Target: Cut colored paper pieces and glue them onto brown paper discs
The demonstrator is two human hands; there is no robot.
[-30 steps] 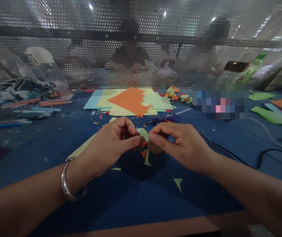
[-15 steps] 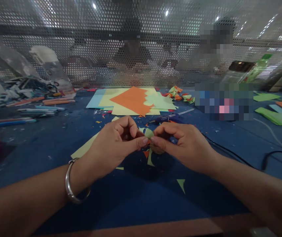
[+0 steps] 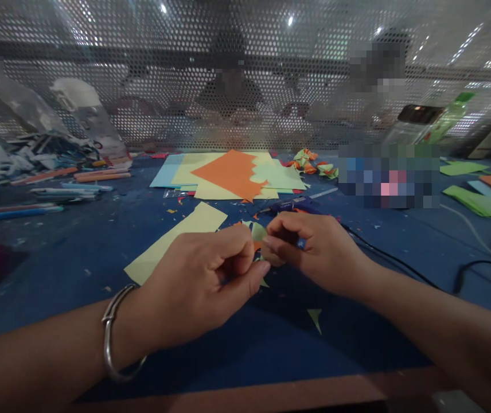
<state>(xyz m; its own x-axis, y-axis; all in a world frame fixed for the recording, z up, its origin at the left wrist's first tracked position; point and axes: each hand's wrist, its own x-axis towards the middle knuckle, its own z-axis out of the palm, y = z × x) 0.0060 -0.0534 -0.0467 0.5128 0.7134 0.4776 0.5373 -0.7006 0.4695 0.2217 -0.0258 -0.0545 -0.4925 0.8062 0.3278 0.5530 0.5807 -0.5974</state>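
Perforated grey screen (image 3: 271, 43), small bright overhead lights (image 3: 290, 21), blue tabletop (image 3: 357, 344), brownish front edge (image 3: 271, 396)

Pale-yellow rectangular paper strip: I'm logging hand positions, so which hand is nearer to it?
Left. The left hand partly hides the paper strip in this view; the right hand is farther off, to its right.

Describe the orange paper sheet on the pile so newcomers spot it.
On the blue tabletop, before the grey perforated metal screen, lies a spread of pale yellow, green and light blue paper sheets. The orange paper sheet tops it, one sharp corner pointing left. Its colour and scalloped right edge set it apart from the pale sheets beneath.
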